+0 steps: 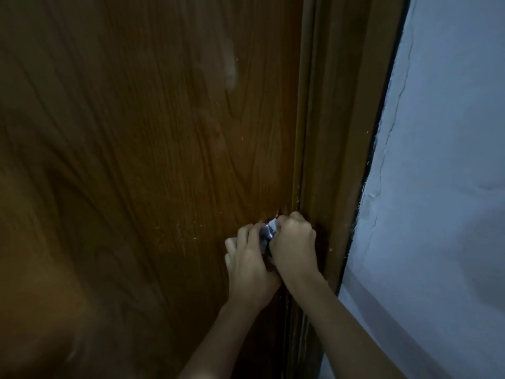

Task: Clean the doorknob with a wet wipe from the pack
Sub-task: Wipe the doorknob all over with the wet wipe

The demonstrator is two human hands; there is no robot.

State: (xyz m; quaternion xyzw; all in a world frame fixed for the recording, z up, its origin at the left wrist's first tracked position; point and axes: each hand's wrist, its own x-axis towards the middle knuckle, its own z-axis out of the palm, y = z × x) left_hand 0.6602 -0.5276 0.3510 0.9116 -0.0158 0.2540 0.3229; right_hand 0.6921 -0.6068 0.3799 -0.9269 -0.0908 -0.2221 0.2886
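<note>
A silvery metal doorknob (265, 236) shows as a thin strip between my two hands, low on the brown wooden door (153, 149). My left hand (250, 265) curls around the knob's left side. My right hand (293, 246) is closed in a fist over its right side, pressing a white wet wipe (272, 223) against it. Only a small corner of the wipe sticks out above my fingers. Most of the knob is hidden by my hands. The pack of wipes is out of sight.
The door frame (336, 160) runs down just right of the knob, touching distance from my right knuckles. Beyond it is a pale blue-white wall (437, 187) with cracks. The scene is dim.
</note>
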